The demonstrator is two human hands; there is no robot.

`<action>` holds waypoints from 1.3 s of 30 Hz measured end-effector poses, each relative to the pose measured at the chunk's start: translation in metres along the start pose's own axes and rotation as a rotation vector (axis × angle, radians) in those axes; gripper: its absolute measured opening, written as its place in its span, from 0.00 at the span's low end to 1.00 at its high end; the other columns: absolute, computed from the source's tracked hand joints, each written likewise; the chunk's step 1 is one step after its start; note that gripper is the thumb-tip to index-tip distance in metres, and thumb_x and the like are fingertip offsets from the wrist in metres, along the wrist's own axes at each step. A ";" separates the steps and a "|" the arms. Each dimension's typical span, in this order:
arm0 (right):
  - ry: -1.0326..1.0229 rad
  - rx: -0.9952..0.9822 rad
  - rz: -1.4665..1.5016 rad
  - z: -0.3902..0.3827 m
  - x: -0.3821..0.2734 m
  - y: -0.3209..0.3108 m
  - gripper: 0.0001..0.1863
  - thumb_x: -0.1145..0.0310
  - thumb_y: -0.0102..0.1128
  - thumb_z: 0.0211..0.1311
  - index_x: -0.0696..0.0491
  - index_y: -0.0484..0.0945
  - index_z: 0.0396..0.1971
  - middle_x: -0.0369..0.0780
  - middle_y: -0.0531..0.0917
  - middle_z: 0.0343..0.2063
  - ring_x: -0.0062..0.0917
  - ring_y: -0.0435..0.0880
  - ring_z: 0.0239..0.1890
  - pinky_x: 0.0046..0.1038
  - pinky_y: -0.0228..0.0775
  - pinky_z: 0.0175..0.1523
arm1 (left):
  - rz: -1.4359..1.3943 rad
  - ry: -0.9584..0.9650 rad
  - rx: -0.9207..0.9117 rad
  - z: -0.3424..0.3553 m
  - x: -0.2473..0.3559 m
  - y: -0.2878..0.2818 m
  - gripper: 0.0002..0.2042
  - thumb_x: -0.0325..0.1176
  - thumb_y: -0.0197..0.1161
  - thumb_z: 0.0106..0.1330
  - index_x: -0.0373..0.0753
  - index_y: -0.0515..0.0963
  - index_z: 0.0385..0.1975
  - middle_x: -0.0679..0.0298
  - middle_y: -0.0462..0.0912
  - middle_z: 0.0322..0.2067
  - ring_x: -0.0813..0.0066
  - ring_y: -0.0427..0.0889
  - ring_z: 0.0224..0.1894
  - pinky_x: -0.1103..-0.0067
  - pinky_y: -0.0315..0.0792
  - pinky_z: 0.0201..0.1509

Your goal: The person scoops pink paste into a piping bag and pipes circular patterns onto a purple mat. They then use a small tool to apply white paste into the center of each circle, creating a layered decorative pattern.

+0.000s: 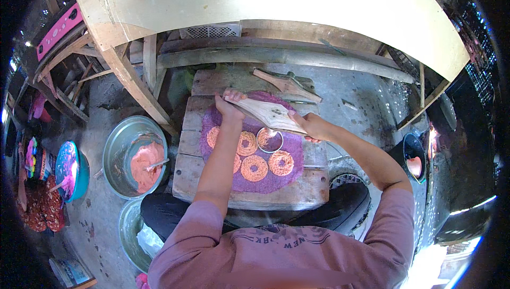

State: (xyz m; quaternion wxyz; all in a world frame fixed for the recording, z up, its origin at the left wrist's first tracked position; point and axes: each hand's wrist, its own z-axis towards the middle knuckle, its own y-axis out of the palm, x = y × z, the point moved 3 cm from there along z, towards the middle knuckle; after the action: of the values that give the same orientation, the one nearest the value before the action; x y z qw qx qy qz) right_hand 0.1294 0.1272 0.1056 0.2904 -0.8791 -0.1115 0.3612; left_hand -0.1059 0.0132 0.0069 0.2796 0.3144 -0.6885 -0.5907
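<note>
My left hand [231, 107] is closed round the far left end of a wooden hand press [268, 113], held slantwise above a low wooden table [187, 175]. My right hand [314, 126] grips the press's other end. Below it, a round metal ring [258, 141] stands on a purple cloth [249, 185], with some orange strands inside. Several orange lacy dough rings lie around it, among them a front one [244, 168] and a right one [288, 170]. The press and my left forearm hide part of the cloth. A second wooden press part [287, 84] lies at the table's far side.
On the floor to my left stand a large bowl [112, 168] with pink-orange dough [146, 168] and a utensil, a second bowl [127, 238] and a teal basin [82, 175]. A dark bucket [406, 151] is at right. A pale raised tabletop [255, 2] spans the far side.
</note>
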 end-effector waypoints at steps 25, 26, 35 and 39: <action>-0.221 0.224 -0.088 -0.008 0.006 0.028 0.45 0.31 0.35 0.63 0.64 0.79 0.21 0.43 0.74 0.11 0.30 0.75 0.17 0.34 0.68 0.29 | 0.172 0.011 0.058 -0.024 0.014 0.031 0.20 0.49 0.34 0.68 0.48 0.59 0.14 0.74 0.54 0.08 0.77 0.53 0.11 0.75 0.56 0.19; -0.194 0.268 -0.120 -0.011 0.003 0.023 0.44 0.32 0.37 0.63 0.63 0.79 0.20 0.39 0.71 0.09 0.24 0.72 0.13 0.31 0.67 0.23 | 0.170 0.003 -0.031 -0.024 0.013 0.041 0.21 0.51 0.35 0.69 0.48 0.59 0.15 0.73 0.55 0.09 0.77 0.54 0.12 0.75 0.57 0.21; -0.289 0.045 0.161 -0.115 -0.044 -0.045 0.39 0.32 0.39 0.64 0.59 0.80 0.31 0.33 0.72 0.11 0.13 0.70 0.13 0.17 0.59 0.16 | 0.539 -0.016 -0.595 -0.112 0.019 0.152 0.35 0.70 0.41 0.62 0.39 0.72 0.44 0.58 0.76 0.42 0.63 0.74 0.48 0.65 0.67 0.57; -0.360 0.064 0.129 -0.138 -0.057 -0.037 0.38 0.34 0.40 0.65 0.58 0.82 0.33 0.33 0.71 0.10 0.15 0.70 0.14 0.21 0.61 0.18 | 1.506 0.209 -0.918 -0.167 0.012 0.137 0.23 0.49 0.64 0.61 0.40 0.74 0.50 0.54 0.77 0.48 0.62 0.73 0.56 0.68 0.65 0.61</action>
State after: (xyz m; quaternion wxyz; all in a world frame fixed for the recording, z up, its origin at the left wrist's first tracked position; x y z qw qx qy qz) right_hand 0.1858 0.0749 0.2385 0.2700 -0.7958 -0.0934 0.5339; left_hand -0.0015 -0.0879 0.1669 0.7539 -0.3131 -0.3788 -0.4360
